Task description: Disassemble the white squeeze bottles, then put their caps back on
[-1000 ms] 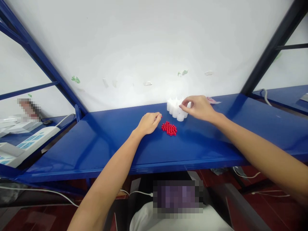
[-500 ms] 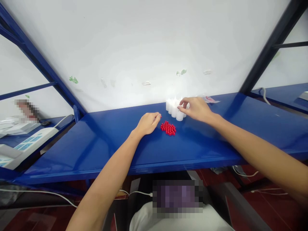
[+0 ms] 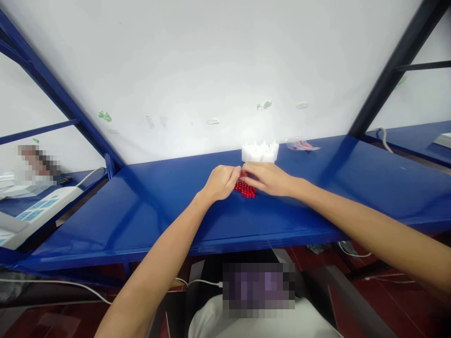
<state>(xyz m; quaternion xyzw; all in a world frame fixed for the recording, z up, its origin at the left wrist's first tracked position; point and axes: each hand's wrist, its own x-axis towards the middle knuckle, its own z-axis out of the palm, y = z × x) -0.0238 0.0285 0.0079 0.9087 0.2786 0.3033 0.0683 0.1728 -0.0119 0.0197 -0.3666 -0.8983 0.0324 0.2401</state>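
Moved, head view: our right hand (image 3: pixel 269 179), from the white cylinders (image 3: pixel 260 154) to the fingertips of our left hand (image 3: pixel 220 182). Left fingers: curled, thumb against forefinger; contents, we cannot tell. Right fingers: loosely curved, thumb below forefinger; grip at the tips, we cannot tell. Red beads (image 3: pixel 248 191): one cluster on the blue table (image 3: pixel 141 202), beside and partly under our hands. Step, we judge: fingertip work over the beads, calling for a light, precise pinch.

A blue table (image 3: pixel 141 211) stands against a pale wall (image 3: pixel 211 61) over a reddish floor (image 3: pixel 380 305).
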